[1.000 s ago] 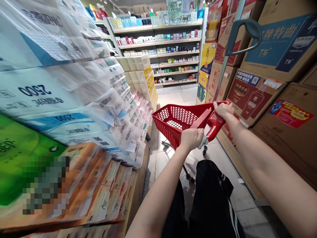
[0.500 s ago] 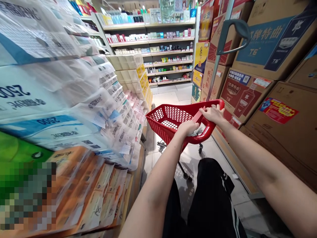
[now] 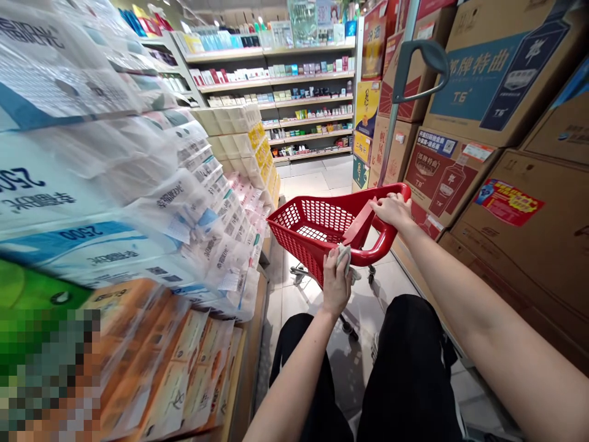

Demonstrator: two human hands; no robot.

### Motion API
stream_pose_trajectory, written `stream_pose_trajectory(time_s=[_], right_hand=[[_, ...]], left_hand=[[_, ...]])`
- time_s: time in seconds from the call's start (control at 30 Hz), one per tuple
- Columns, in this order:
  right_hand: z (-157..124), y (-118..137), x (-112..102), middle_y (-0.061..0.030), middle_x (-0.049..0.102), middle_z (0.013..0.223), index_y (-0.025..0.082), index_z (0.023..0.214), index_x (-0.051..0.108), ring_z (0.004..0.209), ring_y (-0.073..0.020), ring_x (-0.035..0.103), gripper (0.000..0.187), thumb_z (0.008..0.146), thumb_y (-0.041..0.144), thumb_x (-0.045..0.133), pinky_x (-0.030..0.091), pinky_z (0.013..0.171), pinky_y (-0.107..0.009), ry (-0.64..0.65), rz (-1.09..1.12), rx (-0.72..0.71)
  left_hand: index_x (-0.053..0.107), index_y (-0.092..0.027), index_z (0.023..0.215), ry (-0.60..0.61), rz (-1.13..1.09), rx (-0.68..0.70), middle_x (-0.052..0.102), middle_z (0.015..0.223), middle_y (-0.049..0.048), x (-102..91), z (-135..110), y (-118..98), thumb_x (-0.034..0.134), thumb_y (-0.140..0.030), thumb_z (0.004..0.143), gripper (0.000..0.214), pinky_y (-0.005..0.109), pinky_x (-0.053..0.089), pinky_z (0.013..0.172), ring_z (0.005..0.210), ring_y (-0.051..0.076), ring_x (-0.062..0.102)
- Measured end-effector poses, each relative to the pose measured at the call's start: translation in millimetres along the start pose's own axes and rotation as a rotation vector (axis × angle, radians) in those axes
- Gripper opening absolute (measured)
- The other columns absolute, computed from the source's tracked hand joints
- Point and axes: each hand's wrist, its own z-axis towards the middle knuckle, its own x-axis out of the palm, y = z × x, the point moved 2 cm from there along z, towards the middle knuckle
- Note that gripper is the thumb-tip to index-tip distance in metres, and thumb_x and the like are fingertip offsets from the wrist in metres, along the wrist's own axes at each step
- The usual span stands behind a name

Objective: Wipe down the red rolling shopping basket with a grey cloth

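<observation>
A red plastic shopping cart (image 3: 317, 228) stands on the tiled aisle floor in front of me, its basket bare inside. My right hand (image 3: 392, 210) rests on the right end of the red handle bar, fingers curled over it. My left hand (image 3: 337, 281) is just below the left end of the handle, closed around a small crumpled whitish cloth or tissue (image 3: 345, 255) pressed against the cart's near edge. My legs in black trousers show below.
Stacked packs of toilet paper and tissue (image 3: 138, 202) crowd the left on a low wooden platform. Cardboard liquor boxes (image 3: 497, 123) are piled high on the right, with a grey metal hand-truck handle (image 3: 416, 67) against them. Product shelves (image 3: 294, 92) close the aisle's far end.
My left hand came off the handle and dropped below it with the cloth. My right hand slid along the handle toward its right end. The view shifted slightly forward and left.
</observation>
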Motion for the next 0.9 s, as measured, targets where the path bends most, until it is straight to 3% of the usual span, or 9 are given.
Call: stream_pose_trajectory(time_s=[0.13,0.2,0.3,0.37,0.5,0.6,0.73,0.83,0.9], right_hand=[[4.7,-3.7,-0.6,-0.0103,0.044,0.140,0.024,0.111,0.068,0.131,-0.0335,0.030,0.057,0.090,0.056,0.026,0.015,0.105,-0.059,0.003,0.012,-0.019],[6.8,-3.4,0.6,-0.0106,0.044,0.139,0.024,0.114,0.067,0.131,-0.0335,0.030,0.057,0.090,0.056,0.026,0.015,0.105,-0.060,0.001,0.008,-0.013],[8.2,-0.6,2.1,-0.0114,0.046,0.138,0.024,0.113,0.067,0.130,-0.0338,0.030,0.057,0.090,0.056,0.026,0.016,0.104,-0.060,-0.008,-0.002,-0.002],[8.0,1.6,1.7,-0.0112,0.048,0.136,0.024,0.110,0.068,0.129,-0.0338,0.031,0.056,0.090,0.055,0.026,0.018,0.104,-0.060,-0.013,-0.001,-0.006],[6.6,2.7,-2.0,-0.0103,0.049,0.135,0.024,0.104,0.071,0.127,-0.0340,0.033,0.054,0.090,0.053,0.028,0.019,0.104,-0.058,-0.004,0.017,-0.021],[6.4,1.1,-3.7,-0.0111,0.050,0.134,0.022,0.104,0.071,0.126,-0.0341,0.034,0.053,0.090,0.052,0.029,0.019,0.104,-0.059,0.000,0.032,-0.020],[8.4,-0.4,-1.4,-0.0118,0.051,0.131,0.021,0.102,0.071,0.123,-0.0342,0.036,0.053,0.089,0.054,0.031,0.018,0.103,-0.060,-0.013,0.032,-0.017],[10.1,-0.3,1.6,-0.0122,0.054,0.128,0.021,0.102,0.072,0.123,-0.0344,0.036,0.054,0.089,0.054,0.030,0.019,0.103,-0.060,-0.020,0.029,-0.002],[10.6,-0.4,2.8,-0.0125,0.054,0.127,0.021,0.102,0.071,0.122,-0.0346,0.036,0.055,0.089,0.054,0.029,0.019,0.103,-0.061,-0.020,0.030,0.003]], left_hand=[[0.019,-0.030,0.148,0.088,-0.102,-0.128,0.018,0.156,0.0050,13.3,-28.0,12.8,0.032,-0.019,0.096,0.055,0.045,0.025,0.116,0.144,0.021,0.016],[0.013,-0.030,0.149,0.074,-0.132,-0.201,0.011,0.157,0.0031,14.2,-23.9,8.7,0.030,-0.021,0.096,0.057,0.043,0.023,0.117,0.144,0.020,0.012],[0.009,-0.030,0.150,0.000,-0.132,-0.262,0.009,0.158,0.0016,11.2,3.2,-9.5,0.029,-0.024,0.098,0.057,0.044,0.015,0.119,0.145,0.020,0.005],[0.015,-0.029,0.149,-0.032,-0.133,-0.247,0.014,0.157,0.0018,8.2,29.1,-21.7,0.028,-0.026,0.098,0.053,0.045,0.012,0.119,0.145,0.021,0.005],[0.039,-0.025,0.140,0.002,-0.131,-0.132,0.041,0.146,0.0058,2.7,68.9,-20.4,0.028,-0.028,0.098,0.043,0.042,0.023,0.116,0.138,0.018,0.033],[0.050,-0.021,0.129,-0.045,-0.123,-0.151,0.053,0.135,0.0089,-1.0,71.5,3.5,0.027,-0.029,0.099,0.039,0.040,0.033,0.111,0.130,0.017,0.043],[0.051,-0.017,0.125,-0.124,-0.121,-0.280,0.056,0.129,0.0105,-4.5,63.1,32.1,0.025,-0.031,0.099,0.040,0.037,0.037,0.106,0.124,0.017,0.048],[0.059,-0.018,0.113,-0.063,-0.091,-0.345,0.064,0.114,0.0085,-7.3,72.1,33.1,0.024,-0.032,0.099,0.040,0.035,0.042,0.098,0.109,0.017,0.057],[0.064,-0.019,0.100,0.044,-0.060,-0.337,0.068,0.101,0.0060,-8.3,84.4,21.5,0.025,-0.033,0.099,0.041,0.034,0.044,0.092,0.096,0.017,0.061]])
